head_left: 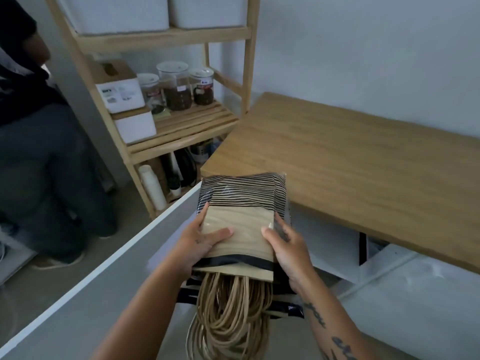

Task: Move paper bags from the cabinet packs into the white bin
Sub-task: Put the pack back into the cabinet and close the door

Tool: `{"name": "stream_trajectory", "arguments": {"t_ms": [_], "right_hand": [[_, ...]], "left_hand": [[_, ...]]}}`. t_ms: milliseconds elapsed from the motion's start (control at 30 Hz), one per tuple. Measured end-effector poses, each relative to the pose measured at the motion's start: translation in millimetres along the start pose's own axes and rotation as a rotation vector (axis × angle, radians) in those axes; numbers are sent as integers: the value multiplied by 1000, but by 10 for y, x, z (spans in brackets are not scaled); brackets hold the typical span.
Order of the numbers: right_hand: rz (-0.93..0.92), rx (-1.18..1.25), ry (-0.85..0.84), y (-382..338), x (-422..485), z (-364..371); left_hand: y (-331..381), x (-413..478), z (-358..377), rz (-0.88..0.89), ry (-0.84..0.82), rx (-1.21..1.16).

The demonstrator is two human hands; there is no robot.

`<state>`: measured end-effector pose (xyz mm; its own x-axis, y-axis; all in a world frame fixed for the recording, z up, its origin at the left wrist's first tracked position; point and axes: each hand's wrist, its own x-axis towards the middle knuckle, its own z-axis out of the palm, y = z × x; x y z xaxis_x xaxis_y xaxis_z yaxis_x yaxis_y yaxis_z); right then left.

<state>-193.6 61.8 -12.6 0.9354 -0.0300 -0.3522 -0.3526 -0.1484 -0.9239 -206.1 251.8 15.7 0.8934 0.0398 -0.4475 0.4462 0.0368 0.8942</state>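
Paper bag stack (pixel 237 235) at centre, far end at 12 o'clock sheathed in clear plastic pack (pixel 244 188). Left hand (pixel 205 242) grips its left edge, thumb on top; right hand (pixel 288 245) grips the right edge. Handles (pixel 233 307) dangle at 6 o'clock. Best to pull evenly so the handles don't snag. White bins (pixel 117 14) sit at 11 o'clock.

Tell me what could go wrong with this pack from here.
The cord handles dangle loose from the near end of the pack of paper bags; they may snag or tangle.
The left hand and right hand grip it by the sides, so bags might slide out of the clear wrap.
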Motion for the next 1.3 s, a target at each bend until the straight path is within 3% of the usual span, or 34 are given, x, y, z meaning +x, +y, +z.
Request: {"name": "stream_trajectory", "arguments": {"t_ms": [267, 733, 1300], "right_hand": [[87, 9, -67, 493, -55, 271], [253, 46, 44, 1143, 425, -348], [88, 42, 204, 2063, 1797, -969]], "left_hand": [[-500, 42, -231, -66, 46, 133], [-1059, 869, 454, -86, -154, 228], [-1842, 2478, 1247, 45, -248, 222]]}}
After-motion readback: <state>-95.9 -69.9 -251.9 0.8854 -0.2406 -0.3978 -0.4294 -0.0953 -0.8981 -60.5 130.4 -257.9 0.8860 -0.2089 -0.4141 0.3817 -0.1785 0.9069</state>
